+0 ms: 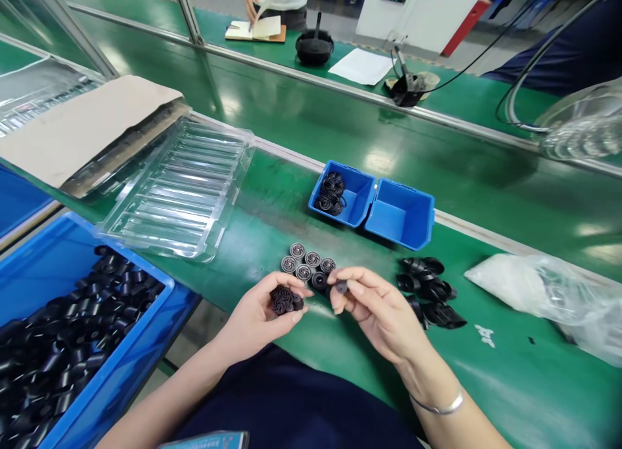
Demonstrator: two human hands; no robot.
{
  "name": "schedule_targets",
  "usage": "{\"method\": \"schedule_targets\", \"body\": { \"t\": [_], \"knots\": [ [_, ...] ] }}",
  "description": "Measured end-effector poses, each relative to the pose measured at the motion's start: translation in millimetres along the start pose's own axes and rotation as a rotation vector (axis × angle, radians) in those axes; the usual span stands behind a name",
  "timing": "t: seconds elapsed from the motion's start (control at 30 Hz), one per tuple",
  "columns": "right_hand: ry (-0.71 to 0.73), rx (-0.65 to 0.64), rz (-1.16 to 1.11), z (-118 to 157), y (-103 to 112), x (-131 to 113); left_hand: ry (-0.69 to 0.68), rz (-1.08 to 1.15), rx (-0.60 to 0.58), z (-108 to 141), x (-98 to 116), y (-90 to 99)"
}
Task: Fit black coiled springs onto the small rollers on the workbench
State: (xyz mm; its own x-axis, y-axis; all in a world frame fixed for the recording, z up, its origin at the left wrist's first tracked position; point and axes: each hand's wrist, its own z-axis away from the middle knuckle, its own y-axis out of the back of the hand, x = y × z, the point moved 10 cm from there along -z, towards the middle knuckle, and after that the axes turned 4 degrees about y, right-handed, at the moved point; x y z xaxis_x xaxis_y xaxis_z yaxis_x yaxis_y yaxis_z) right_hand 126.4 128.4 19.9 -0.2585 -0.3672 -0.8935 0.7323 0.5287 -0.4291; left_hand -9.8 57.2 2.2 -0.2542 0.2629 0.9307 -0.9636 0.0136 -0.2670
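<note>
My left hand [265,313] is closed around a small cluster of black spiral-patterned discs [286,300]. Between the thumb and fingers of my right hand [376,306] is one small black disc [342,286], pinched just above the table. Right beyond my hands stand several round black caps [304,272] in two rows, most with a swirl visible on top. One cap [319,281] close to my right fingertips shows a plainer, darker top. My fingers partly hide the discs in both hands.
Two joined blue bins [399,214] sit farther back, the left one with black rings [332,193]. Curved black parts [427,284] and a plastic bag [515,284] lie right. A clear tray [179,183] and a large blue crate [162,284] of black cylinders are left. A person's hand [251,0] is across the bench.
</note>
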Motion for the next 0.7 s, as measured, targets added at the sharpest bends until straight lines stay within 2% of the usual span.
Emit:
{"method": "schedule_targets", "body": {
  "t": [0.07,0.13,0.2,0.27,0.37,0.5,0.7],
  "knots": [
    [0.105,0.05,0.176,0.0,12.5,-15.3,0.003,0.006,0.014,1.0,-1.1,4.2],
    [0.244,0.067,0.515,1.9,16.7,-31.9,0.013,0.019,0.02,1.5,-3.3,7.4],
    [0.371,0.033,0.89,4.6,8.0,-40.2,0.028,0.029,0.021,1.1,-5.8,8.7],
    [0.46,-0.034,1.126,5.9,-6.1,-38.1,0.041,0.028,0.025,0.1,-7.6,8.5],
    [0.498,-0.126,1.245,2.7,-20.6,-27.0,0.048,0.012,0.022,-0.8,-8.0,5.6],
    [0.494,-0.207,1.312,-4.7,-27.0,-16.0,0.044,0.005,0.014,-0.2,-7.4,3.6],
    [0.519,-0.229,1.356,-7.2,-27.7,-15.1,0.053,-0.013,0.02,-0.4,-11.4,7.4]
  ]
}}
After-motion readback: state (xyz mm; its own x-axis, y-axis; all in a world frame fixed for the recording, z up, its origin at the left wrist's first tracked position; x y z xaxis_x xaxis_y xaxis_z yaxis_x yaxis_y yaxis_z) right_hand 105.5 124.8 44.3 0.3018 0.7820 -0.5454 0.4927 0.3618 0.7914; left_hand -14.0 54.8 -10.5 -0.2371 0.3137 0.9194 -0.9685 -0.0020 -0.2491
